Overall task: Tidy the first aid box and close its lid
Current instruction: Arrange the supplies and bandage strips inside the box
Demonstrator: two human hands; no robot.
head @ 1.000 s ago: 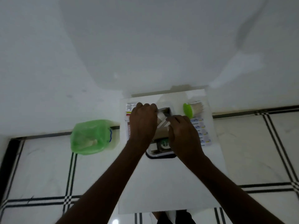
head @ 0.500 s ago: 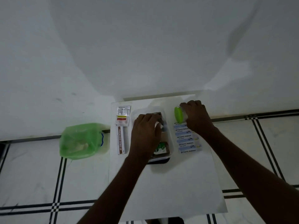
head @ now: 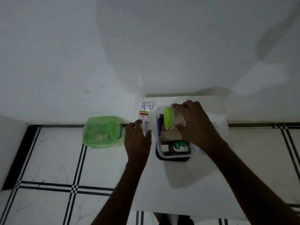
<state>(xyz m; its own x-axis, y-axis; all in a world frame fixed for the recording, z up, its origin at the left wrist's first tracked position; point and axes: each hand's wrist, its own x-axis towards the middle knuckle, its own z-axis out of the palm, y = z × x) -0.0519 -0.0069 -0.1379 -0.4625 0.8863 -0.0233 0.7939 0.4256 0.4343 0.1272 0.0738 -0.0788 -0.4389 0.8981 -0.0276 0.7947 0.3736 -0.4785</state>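
Note:
The clear first aid box (head: pixel 157 143) stands open on a dark lid or base (head: pixel 172 159) on the white table. Inside lie a brown Dettol bottle (head: pixel 179 147), a beige bandage roll (head: pixel 170 135) and other small items. My right hand (head: pixel 196 125) grips a clear tub with a green cap (head: pixel 168 117), holding it on its side over the far end of the box. My left hand (head: pixel 138 140) rests on a long white tube or box (head: pixel 141 126) left of the first aid box, fingers spread over it. A white sachet (head: pixel 145 112) lies just beyond.
A green plastic bag (head: pixel 101 132) sits on the tiled floor left of the table (head: pixel 178 184). Plaster strips (head: pixel 203 153) lie on the table under my right forearm, mostly hidden. A white wall rises behind the table.
My right hand lifted the green-capped tub from the table's right side and carried it over the box. My left hand left the box and moved left onto the long white tube.

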